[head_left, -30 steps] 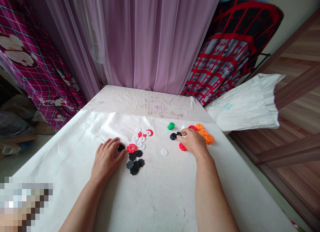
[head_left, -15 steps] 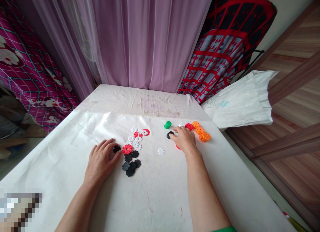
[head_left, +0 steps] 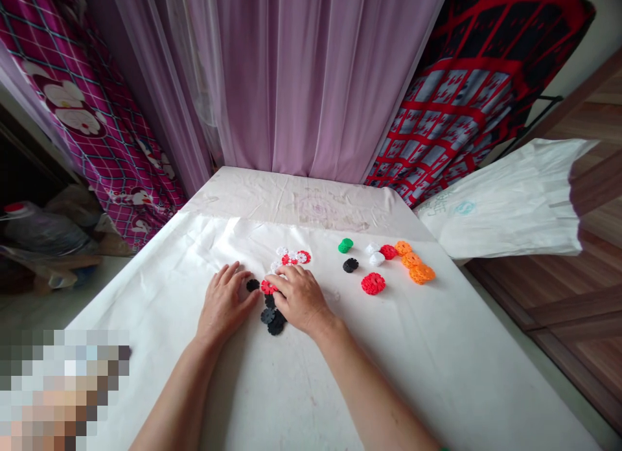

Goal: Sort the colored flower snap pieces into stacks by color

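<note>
Notched plastic discs lie on the white-covered table. My left hand (head_left: 226,302) rests at their left, fingers apart and holding nothing, its thumb and fingers around a lone black disc (head_left: 253,285). Over the middle of the loose discs is my right hand (head_left: 302,299), its fingers bent but spread. Its fingertips are beside or on a red disc (head_left: 267,287); contact is unclear. White discs (head_left: 282,251) and red discs (head_left: 304,256) lie beyond that hand, and black discs (head_left: 276,324) lie nearer me. The hand hides part of the group.
Grouped discs sit at the right: green (head_left: 345,245), black (head_left: 350,265), white (head_left: 376,258), red (head_left: 374,283) and orange (head_left: 420,273). A white bag (head_left: 510,205) hangs by the table's right edge. Purple curtains (head_left: 311,81) stand behind the tablecloth (head_left: 311,386).
My right hand has moved left from the right-hand disc groups to the loose discs, uncovering a red stack. My left hand stays by the black disc. The view has shifted, moving everything rightward.
</note>
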`<state>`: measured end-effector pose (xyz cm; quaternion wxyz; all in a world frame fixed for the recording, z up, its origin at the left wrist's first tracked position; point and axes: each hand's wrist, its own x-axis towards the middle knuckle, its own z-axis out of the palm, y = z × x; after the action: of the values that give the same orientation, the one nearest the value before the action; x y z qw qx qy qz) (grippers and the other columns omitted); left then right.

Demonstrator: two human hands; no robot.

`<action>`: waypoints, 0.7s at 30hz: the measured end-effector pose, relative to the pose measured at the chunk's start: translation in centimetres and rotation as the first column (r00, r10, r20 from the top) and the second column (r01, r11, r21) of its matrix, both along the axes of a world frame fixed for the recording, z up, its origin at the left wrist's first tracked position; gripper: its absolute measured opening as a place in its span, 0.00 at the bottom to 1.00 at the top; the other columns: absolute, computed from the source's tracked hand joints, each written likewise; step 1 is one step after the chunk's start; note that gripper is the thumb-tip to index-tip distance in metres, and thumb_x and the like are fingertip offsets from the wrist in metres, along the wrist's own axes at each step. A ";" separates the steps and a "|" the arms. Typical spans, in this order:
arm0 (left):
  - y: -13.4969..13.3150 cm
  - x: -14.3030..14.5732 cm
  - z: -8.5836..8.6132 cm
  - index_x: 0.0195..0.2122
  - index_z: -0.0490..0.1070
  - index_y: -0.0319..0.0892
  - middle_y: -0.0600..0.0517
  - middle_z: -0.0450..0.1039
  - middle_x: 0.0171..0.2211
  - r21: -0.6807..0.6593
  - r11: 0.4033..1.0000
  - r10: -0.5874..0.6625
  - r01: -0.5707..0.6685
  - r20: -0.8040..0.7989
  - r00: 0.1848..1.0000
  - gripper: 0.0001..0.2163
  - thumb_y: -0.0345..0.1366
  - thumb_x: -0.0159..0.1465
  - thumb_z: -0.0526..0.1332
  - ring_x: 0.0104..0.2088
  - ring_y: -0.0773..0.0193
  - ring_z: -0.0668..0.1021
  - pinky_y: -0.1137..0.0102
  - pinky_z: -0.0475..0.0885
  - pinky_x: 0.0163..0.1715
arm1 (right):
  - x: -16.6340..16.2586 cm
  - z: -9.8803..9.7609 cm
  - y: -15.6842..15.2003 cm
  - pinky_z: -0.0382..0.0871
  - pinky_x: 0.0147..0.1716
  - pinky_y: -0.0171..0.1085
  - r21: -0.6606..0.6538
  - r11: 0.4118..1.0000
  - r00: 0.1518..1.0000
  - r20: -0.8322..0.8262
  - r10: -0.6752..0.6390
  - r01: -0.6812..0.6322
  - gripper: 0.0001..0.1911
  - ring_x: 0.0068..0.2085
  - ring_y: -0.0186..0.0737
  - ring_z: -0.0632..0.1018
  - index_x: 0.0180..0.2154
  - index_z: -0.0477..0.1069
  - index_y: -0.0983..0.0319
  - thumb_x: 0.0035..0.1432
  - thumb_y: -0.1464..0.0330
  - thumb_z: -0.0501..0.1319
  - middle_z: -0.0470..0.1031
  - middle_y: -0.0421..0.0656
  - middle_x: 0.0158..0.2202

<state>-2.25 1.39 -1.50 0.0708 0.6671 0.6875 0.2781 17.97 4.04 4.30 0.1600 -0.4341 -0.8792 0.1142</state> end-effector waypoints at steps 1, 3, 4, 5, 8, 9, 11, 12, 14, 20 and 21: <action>0.0 0.0 -0.1 0.48 0.77 0.45 0.42 0.69 0.65 0.015 1.000 0.019 -0.019 0.007 1.000 0.19 0.49 0.60 0.62 0.68 0.43 0.66 0.47 0.61 0.66 | -0.1 -0.2 -0.1 0.66 0.53 0.43 -0.003 1.000 1.000 0.002 -0.001 0.001 0.18 0.54 0.46 0.73 0.53 0.76 0.53 0.64 0.73 0.59 0.76 0.44 0.54; 0.1 0.0 -0.2 0.43 0.78 0.45 0.42 0.70 0.63 0.014 0.999 0.031 -0.032 0.035 0.999 0.16 0.48 0.59 0.63 0.68 0.43 0.66 0.47 0.62 0.65 | 0.3 -0.5 0.1 0.66 0.53 0.42 -0.022 1.000 1.000 -0.002 -0.016 0.016 0.18 0.54 0.45 0.74 0.53 0.77 0.55 0.64 0.74 0.59 0.77 0.45 0.53; 0.2 0.0 -0.2 0.42 0.78 0.46 0.43 0.72 0.62 0.001 1.000 0.028 -0.028 0.055 0.998 0.15 0.48 0.59 0.63 0.67 0.43 0.66 0.47 0.62 0.65 | 0.7 -0.6 0.3 0.67 0.54 0.42 -0.035 0.999 1.000 -0.006 -0.027 0.027 0.18 0.53 0.45 0.74 0.52 0.77 0.56 0.63 0.74 0.59 0.77 0.45 0.53; 0.2 -0.1 -0.1 0.40 0.78 0.46 0.44 0.73 0.61 -0.014 1.000 0.024 -0.023 0.080 0.997 0.13 0.47 0.59 0.63 0.66 0.43 0.67 0.45 0.61 0.65 | 1.1 -0.6 0.5 0.67 0.54 0.42 -0.047 0.998 0.999 -0.012 -0.041 0.040 0.18 0.53 0.45 0.75 0.51 0.77 0.56 0.63 0.75 0.59 0.78 0.45 0.52; 0.4 -0.2 0.4 0.36 0.77 0.48 0.47 0.76 0.58 -0.030 1.000 0.009 -0.003 0.196 0.980 0.10 0.46 0.60 0.61 0.62 0.46 0.72 0.43 0.59 0.66 | 1.9 -0.9 1.0 0.68 0.55 0.41 -0.061 0.995 0.995 -0.052 -0.085 0.082 0.17 0.53 0.44 0.76 0.49 0.79 0.57 0.62 0.76 0.59 0.79 0.45 0.51; 0.4 -0.3 0.6 0.34 0.77 0.48 0.47 0.77 0.56 -0.024 1.000 -0.005 0.012 0.257 0.966 0.10 0.47 0.61 0.60 0.59 0.48 0.75 0.44 0.61 0.65 | 1.9 -1.0 1.0 0.68 0.55 0.41 -0.057 0.994 0.992 -0.074 -0.102 0.098 0.17 0.53 0.44 0.76 0.48 0.79 0.57 0.62 0.76 0.59 0.79 0.45 0.50; 0.4 -0.3 1.0 0.33 0.77 0.48 0.46 0.79 0.54 -0.007 0.999 -0.045 0.052 0.398 0.916 0.12 0.49 0.61 0.60 0.54 0.52 0.79 0.49 0.67 0.62 | 1.7 -1.3 1.0 0.68 0.55 0.40 -0.046 0.991 0.984 -0.125 -0.127 0.122 0.15 0.52 0.43 0.77 0.47 0.79 0.57 0.62 0.75 0.60 0.80 0.45 0.49; 0.3 -0.3 1.2 0.33 0.77 0.47 0.45 0.79 0.53 0.000 0.998 -0.059 0.067 0.472 0.880 0.14 0.51 0.60 0.61 0.52 0.53 0.79 0.52 0.69 0.59 | 1.4 -1.4 0.9 0.69 0.55 0.40 -0.045 0.991 0.980 -0.150 -0.132 0.127 0.14 0.51 0.43 0.77 0.47 0.79 0.57 0.62 0.74 0.60 0.81 0.45 0.48; 0.2 -0.1 1.7 0.32 0.76 0.45 0.44 0.78 0.53 -0.005 0.996 -0.066 0.087 0.600 0.797 0.17 0.55 0.58 0.62 0.53 0.52 0.79 0.56 0.72 0.57 | 0.8 -1.5 0.7 0.69 0.54 0.40 -0.051 0.991 0.972 -0.196 -0.128 0.120 0.12 0.50 0.43 0.78 0.47 0.79 0.56 0.62 0.71 0.63 0.81 0.44 0.46; -0.1 0.3 3.0 0.30 0.76 0.44 0.42 0.74 0.60 -0.082 0.984 -0.043 0.158 0.751 0.659 0.22 0.61 0.53 0.67 0.60 0.47 0.74 0.54 0.70 0.59 | -0.9 -1.1 -0.5 0.70 0.51 0.36 -0.082 0.993 0.946 -0.306 -0.104 0.083 0.08 0.46 0.40 0.79 0.42 0.80 0.55 0.62 0.69 0.64 0.83 0.41 0.43; -0.1 0.4 3.0 0.30 0.76 0.45 0.42 0.74 0.59 -0.088 0.982 -0.043 0.168 0.759 0.649 0.22 0.61 0.53 0.67 0.61 0.46 0.74 0.54 0.70 0.60 | -1.1 -1.0 -0.7 0.71 0.50 0.35 -0.099 0.992 0.944 -0.311 -0.111 0.084 0.07 0.45 0.39 0.80 0.40 0.80 0.55 0.62 0.70 0.64 0.83 0.41 0.41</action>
<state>-1.89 1.28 1.51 0.4154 0.5231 0.5749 0.4725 16.85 3.34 3.32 0.2857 -0.4596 -0.8140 0.2110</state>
